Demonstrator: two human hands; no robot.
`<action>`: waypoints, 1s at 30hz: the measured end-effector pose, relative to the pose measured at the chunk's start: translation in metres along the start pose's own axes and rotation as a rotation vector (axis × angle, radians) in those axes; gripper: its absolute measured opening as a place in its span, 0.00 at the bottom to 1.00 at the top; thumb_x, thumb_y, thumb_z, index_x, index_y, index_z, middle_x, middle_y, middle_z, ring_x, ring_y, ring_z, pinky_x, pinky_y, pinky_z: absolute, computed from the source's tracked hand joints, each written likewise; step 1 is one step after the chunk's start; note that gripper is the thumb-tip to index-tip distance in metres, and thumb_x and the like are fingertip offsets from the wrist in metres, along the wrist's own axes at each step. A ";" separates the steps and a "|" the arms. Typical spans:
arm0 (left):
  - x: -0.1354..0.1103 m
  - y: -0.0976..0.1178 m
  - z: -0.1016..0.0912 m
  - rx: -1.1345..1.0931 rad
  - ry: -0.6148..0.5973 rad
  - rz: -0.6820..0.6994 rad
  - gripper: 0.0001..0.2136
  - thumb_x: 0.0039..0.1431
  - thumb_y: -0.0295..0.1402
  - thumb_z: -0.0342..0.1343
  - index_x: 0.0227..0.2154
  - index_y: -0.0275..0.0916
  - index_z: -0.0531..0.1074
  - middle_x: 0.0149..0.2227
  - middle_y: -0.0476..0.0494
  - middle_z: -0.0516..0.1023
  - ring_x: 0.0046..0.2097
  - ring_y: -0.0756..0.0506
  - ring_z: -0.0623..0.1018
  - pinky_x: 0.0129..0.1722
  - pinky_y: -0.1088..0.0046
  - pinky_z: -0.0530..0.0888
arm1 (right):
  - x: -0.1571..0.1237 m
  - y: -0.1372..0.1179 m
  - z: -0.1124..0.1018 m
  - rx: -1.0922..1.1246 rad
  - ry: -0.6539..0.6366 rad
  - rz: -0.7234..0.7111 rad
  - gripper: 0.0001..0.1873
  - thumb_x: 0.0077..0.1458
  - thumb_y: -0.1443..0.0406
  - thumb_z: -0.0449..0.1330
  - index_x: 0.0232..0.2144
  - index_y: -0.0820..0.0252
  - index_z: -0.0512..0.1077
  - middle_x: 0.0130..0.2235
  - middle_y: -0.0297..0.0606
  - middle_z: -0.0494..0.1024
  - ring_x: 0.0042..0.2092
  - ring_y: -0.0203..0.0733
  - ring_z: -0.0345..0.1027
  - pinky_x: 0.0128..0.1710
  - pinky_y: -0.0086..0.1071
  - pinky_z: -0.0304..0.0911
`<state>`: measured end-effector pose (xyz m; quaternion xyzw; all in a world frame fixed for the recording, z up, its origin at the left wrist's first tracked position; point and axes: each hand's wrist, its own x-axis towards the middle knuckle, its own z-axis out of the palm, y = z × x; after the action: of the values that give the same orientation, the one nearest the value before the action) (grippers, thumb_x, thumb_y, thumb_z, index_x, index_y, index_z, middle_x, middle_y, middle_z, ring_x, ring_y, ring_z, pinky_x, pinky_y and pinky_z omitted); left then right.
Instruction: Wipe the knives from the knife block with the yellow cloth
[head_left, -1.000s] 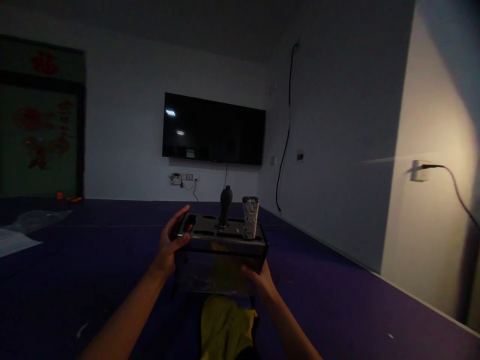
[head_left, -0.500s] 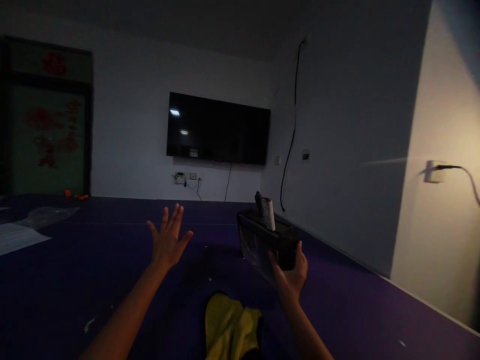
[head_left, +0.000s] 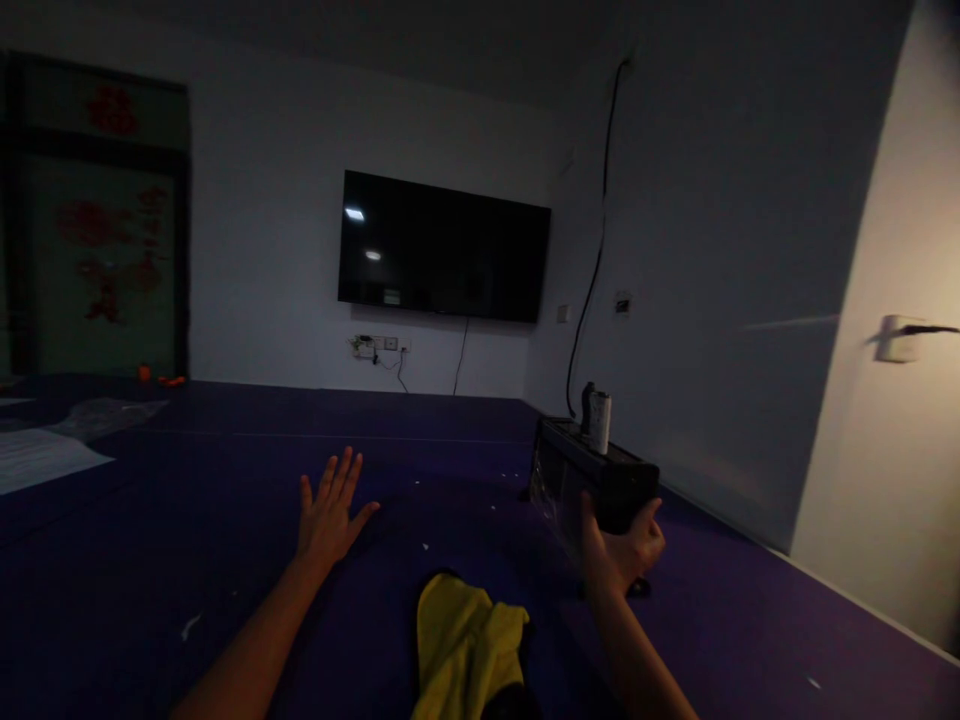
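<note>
At the right, my right hand (head_left: 626, 545) grips the near end of a black box-shaped case (head_left: 562, 490) with a clear-looking side. On top of the case stand a small white block-like piece (head_left: 600, 422) and a dark upright piece (head_left: 586, 405). The case rests on or just above the purple surface (head_left: 420, 470); the dim light makes this hard to tell. My left hand (head_left: 328, 515) is open, fingers spread, over the surface and holding nothing. Between my forearms lies a yellow cloth (head_left: 469, 640) with dark parts at its edge.
White paper (head_left: 45, 460) and crumpled clear plastic (head_left: 109, 415) lie at the far left, near small orange objects (head_left: 171, 381). Small white scraps dot the surface. A wall (head_left: 712, 400) borders the right side, with a hanging black cable (head_left: 602, 230). A television (head_left: 442, 250) hangs ahead.
My right hand has moved the black case to the right and lower. My left hand has dropped toward the surface, still spread. The view has shifted slightly.
</note>
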<state>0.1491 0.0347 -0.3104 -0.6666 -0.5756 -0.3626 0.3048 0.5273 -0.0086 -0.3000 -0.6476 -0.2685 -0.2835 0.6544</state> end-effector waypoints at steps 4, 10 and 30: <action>0.000 0.000 0.002 0.015 0.006 -0.012 0.33 0.56 0.54 0.27 0.61 0.40 0.40 0.62 0.41 0.51 0.63 0.40 0.48 0.58 0.48 0.39 | -0.003 -0.005 0.001 0.011 -0.056 0.012 0.52 0.41 0.44 0.58 0.60 0.64 0.46 0.49 0.55 0.62 0.52 0.61 0.55 0.50 0.52 0.53; -0.002 0.001 0.006 0.019 0.010 -0.032 0.34 0.56 0.54 0.26 0.60 0.39 0.41 0.62 0.40 0.50 0.63 0.40 0.48 0.58 0.49 0.39 | -0.006 -0.010 0.003 0.082 -0.282 0.113 0.67 0.32 0.41 0.61 0.61 0.63 0.27 0.59 0.63 0.46 0.60 0.68 0.38 0.53 0.63 0.36; -0.009 -0.004 0.003 -0.046 0.009 -0.104 0.34 0.56 0.54 0.27 0.60 0.39 0.32 0.63 0.38 0.43 0.63 0.38 0.45 0.57 0.47 0.40 | -0.004 -0.077 -0.061 -0.021 -1.609 -0.552 0.20 0.27 0.74 0.60 0.28 0.52 0.77 0.33 0.34 0.77 0.33 0.43 0.71 0.35 0.32 0.65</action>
<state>0.1451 0.0325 -0.3199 -0.6410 -0.5996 -0.3939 0.2727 0.4683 -0.0694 -0.2499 -0.5693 -0.7976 0.1115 0.1653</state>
